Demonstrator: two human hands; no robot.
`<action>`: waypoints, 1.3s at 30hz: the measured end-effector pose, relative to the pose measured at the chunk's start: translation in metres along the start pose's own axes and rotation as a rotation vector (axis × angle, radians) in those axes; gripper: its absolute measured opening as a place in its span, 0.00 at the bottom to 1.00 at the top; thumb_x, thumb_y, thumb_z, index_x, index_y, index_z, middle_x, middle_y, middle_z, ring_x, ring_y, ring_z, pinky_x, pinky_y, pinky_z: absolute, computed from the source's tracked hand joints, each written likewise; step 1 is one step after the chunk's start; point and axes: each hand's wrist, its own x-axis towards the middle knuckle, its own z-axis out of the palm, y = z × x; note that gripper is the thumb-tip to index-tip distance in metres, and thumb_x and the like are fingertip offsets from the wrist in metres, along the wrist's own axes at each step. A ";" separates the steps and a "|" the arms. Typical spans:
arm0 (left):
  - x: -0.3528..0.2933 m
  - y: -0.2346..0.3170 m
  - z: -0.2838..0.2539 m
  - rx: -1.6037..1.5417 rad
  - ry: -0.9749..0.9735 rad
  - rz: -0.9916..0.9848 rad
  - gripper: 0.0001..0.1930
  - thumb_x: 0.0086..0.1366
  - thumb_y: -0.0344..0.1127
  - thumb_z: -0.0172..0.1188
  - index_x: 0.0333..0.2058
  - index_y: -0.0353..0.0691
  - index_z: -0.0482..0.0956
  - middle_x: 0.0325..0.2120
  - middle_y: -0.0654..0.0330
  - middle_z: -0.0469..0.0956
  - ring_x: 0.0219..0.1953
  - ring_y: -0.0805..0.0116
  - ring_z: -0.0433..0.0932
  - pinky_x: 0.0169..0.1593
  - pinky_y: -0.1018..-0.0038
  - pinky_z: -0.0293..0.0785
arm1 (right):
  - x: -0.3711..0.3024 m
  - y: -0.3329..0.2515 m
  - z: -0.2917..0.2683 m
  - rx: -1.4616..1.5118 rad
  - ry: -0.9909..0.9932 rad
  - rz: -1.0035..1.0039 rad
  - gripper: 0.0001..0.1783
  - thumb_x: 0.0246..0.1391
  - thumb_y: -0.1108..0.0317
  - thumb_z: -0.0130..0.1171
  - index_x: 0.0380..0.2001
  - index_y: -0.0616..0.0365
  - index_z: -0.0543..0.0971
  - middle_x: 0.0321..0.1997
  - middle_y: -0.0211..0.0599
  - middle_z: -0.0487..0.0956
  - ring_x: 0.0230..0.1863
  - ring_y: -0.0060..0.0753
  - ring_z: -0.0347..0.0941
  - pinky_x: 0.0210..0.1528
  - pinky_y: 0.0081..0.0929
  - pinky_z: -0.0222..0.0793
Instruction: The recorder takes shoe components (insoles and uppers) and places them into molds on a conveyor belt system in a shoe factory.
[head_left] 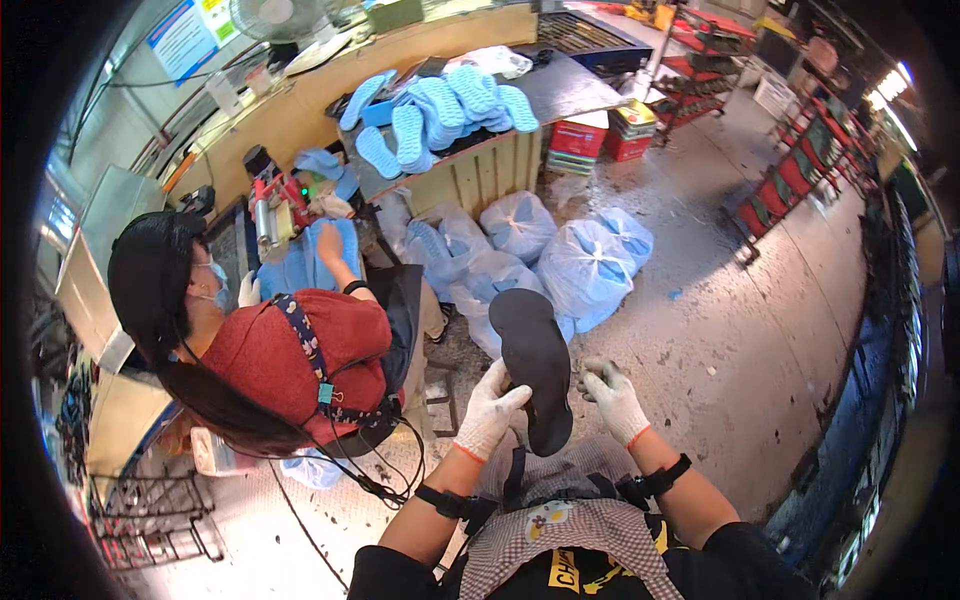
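Note:
A black shoe sole (535, 365) stands roughly upright in front of my body, its broad end pointing away from me. My left hand (488, 408), in a white knit glove, grips its left edge, with the thumb at the edge and the other fingers partly hidden. Just off the sole's right edge is my right hand (612, 400), also gloved. Its darkened fingertips are loosely bent and apart, with nothing visible in them. A small gap separates them from the sole.
At left a seated co-worker (290, 350) handles light-blue soles (290, 265) beside a red machine (275, 205). More blue soles (440, 105) are heaped on a table. Filled clear bags (590, 265) stand on the floor ahead. Red racks (800, 165) are at far right.

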 end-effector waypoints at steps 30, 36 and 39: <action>0.087 -0.075 0.101 0.646 0.660 0.086 0.36 0.64 0.40 0.66 0.66 0.31 0.62 0.60 0.45 0.71 0.61 0.56 0.71 0.63 0.65 0.68 | 0.214 0.009 -0.069 0.635 -0.877 0.577 0.26 0.73 0.55 0.45 0.67 0.57 0.65 0.68 0.41 0.71 0.68 0.44 0.67 0.72 0.45 0.61; 0.144 -0.128 0.113 0.494 0.561 0.171 0.26 0.65 0.34 0.64 0.59 0.32 0.69 0.52 0.49 0.77 0.55 0.58 0.76 0.59 0.65 0.71 | 0.226 0.006 -0.111 0.439 -0.532 0.496 0.25 0.69 0.58 0.52 0.64 0.60 0.70 0.60 0.38 0.77 0.60 0.37 0.74 0.63 0.39 0.70; 0.176 -0.119 0.150 0.368 0.450 0.067 0.22 0.64 0.32 0.63 0.56 0.33 0.72 0.48 0.52 0.78 0.51 0.62 0.77 0.57 0.66 0.71 | 0.230 0.004 -0.163 0.319 -0.383 0.297 0.23 0.68 0.59 0.54 0.57 0.67 0.75 0.55 0.39 0.80 0.54 0.32 0.74 0.59 0.31 0.68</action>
